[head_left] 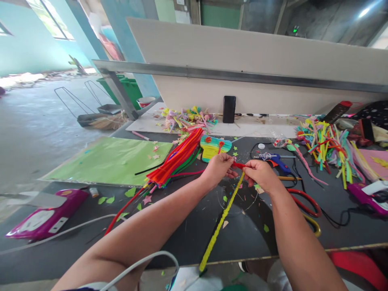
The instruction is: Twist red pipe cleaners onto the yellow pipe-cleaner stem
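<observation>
Near the middle of the dark table, my left hand (222, 166) pinches one end of a short red piece (239, 165). The other end is between the closed fingers of my right hand (257, 174). A long yellow twisted strip (222, 226) runs from my right fingers down past the table's front edge. Just beyond my left hand lies a blue and yellow striped piece (212, 148) with red curls on it. To the left, a bundle of red, orange and green fuzzy stems (176, 161) lies on the table.
A blue glue gun (280, 165) and red-handled scissors (309, 204) lie right of my right hand. A black phone (229, 109) stands at the back. Piles of colored stems (329, 147), a green sheet (106, 159) and purple devices (48, 214) flank the work area.
</observation>
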Tool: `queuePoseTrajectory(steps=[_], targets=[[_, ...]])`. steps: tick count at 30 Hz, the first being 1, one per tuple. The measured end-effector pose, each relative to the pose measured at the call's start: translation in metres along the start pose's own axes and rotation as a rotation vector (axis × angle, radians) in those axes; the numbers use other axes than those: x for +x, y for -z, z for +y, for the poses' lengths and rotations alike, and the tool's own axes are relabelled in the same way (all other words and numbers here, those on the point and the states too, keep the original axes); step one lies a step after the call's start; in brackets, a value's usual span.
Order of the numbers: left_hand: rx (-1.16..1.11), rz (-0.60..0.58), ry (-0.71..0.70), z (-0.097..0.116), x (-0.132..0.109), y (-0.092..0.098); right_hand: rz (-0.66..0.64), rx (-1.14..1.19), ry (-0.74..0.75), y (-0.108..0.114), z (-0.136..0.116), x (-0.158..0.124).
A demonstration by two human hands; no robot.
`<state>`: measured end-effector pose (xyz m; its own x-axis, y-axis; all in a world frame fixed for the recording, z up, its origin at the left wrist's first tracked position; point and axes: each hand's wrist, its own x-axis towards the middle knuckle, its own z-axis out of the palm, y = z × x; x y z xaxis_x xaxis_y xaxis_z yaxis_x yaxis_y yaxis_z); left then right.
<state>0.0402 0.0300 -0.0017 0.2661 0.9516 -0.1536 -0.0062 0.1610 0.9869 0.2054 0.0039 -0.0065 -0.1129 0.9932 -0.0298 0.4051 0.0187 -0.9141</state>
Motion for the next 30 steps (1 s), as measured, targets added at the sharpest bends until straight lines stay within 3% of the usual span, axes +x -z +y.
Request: queuePoseTrajectory(steps=[13,17,21,23,28,30], targets=[[0.053,0.010,-0.077,-0.002,0.000,-0.002,0.034,0.013,-0.037,0.001,0.002,0.001],[0.172,0.002,-0.229,-0.004,-0.003,0.000,0.034,0.024,-0.038,0.003,0.004,0.001],[0.336,-0.079,-0.423,-0.006,-0.003,0.009,0.063,0.033,-0.035,0.005,0.006,0.002],[0.296,-0.140,-0.368,-0.003,0.000,0.016,0.068,0.038,-0.028,0.006,0.005,0.002],[-0.230,-0.335,0.005,0.004,0.009,0.032,-0.017,0.082,0.028,0.005,-0.001,-0.002],[-0.324,-0.401,0.095,0.003,0.011,0.035,-0.053,0.105,0.045,0.005,-0.003,-0.004]])
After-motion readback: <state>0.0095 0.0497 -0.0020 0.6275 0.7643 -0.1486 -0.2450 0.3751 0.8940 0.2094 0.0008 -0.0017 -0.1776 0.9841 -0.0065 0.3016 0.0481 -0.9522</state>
